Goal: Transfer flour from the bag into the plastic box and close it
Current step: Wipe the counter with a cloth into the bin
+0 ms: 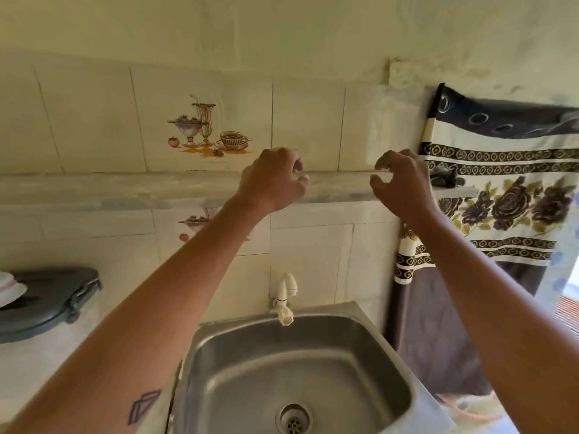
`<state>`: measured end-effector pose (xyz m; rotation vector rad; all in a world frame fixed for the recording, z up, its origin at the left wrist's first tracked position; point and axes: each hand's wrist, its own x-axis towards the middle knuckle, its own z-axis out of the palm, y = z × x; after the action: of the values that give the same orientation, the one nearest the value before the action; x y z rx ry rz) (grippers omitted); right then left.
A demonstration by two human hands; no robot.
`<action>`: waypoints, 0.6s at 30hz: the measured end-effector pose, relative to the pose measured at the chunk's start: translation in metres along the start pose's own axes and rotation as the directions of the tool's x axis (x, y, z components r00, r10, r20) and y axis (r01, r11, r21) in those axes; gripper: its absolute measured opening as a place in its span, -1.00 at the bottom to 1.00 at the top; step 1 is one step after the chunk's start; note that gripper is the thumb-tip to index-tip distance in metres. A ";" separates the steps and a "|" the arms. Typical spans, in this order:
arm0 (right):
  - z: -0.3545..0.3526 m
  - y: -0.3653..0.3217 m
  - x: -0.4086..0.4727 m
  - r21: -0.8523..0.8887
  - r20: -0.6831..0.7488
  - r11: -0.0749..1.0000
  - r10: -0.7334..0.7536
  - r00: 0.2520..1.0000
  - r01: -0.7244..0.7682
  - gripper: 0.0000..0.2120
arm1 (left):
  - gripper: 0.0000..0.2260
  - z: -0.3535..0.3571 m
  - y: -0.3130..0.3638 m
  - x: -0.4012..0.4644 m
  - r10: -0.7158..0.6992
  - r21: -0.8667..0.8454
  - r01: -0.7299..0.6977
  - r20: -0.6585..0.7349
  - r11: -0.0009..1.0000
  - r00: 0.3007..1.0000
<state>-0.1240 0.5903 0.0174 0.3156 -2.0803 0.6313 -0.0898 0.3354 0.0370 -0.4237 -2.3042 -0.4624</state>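
Both arms reach up over the sink toward a grey stone shelf point(125, 189) on the tiled wall. My left hand point(274, 180) hovers at the shelf's front edge with its fingers curled and apart, holding nothing. My right hand point(402, 183) is level with it, a hand's width to the right, fingers likewise bent and empty. No flour bag shows in this view. A dark grey plastic lid or box point(47, 299) lies at the far left on the counter; I cannot tell which it is.
A steel sink point(291, 355) with a white tap point(286, 299) lies below my arms. A flowered curtain point(501, 183) hangs at the right. A small black crumpled object point(445, 178) rests on the shelf's right end. A white cloth point(9, 289) lies on the grey plastic piece.
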 end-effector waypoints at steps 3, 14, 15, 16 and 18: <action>-0.006 0.030 0.024 -0.133 0.091 0.986 0.117 0.989 -0.104 -0.76 | -0.79 0.020 0.003 0.009 -0.034 0.025 0.034 0.007 0.999 0.999; 0.015 0.077 0.080 -0.555 0.266 0.795 0.447 0.854 -0.243 -0.68 | -0.75 0.044 -0.010 0.021 -0.179 0.079 0.192 -0.144 0.978 0.973; 0.022 0.095 0.087 -0.565 0.281 0.779 0.492 0.824 -0.272 -0.62 | -0.76 0.045 -0.009 0.020 -0.176 0.084 0.191 -0.158 0.978 0.972; 0.031 0.116 0.095 -0.568 0.303 0.776 0.509 0.806 -0.276 -0.53 | -0.77 0.045 -0.008 0.020 -0.179 0.088 0.195 -0.169 0.977 0.969; 0.039 0.127 0.099 -0.590 0.325 0.761 0.529 0.784 -0.269 -0.47 | -0.78 0.045 -0.007 0.020 -0.187 0.097 0.206 -0.181 0.974 0.966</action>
<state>-0.2634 0.6763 0.0421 -0.3618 -2.7381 0.2153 -0.1335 0.3526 0.0200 -0.0935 -2.2011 -0.4411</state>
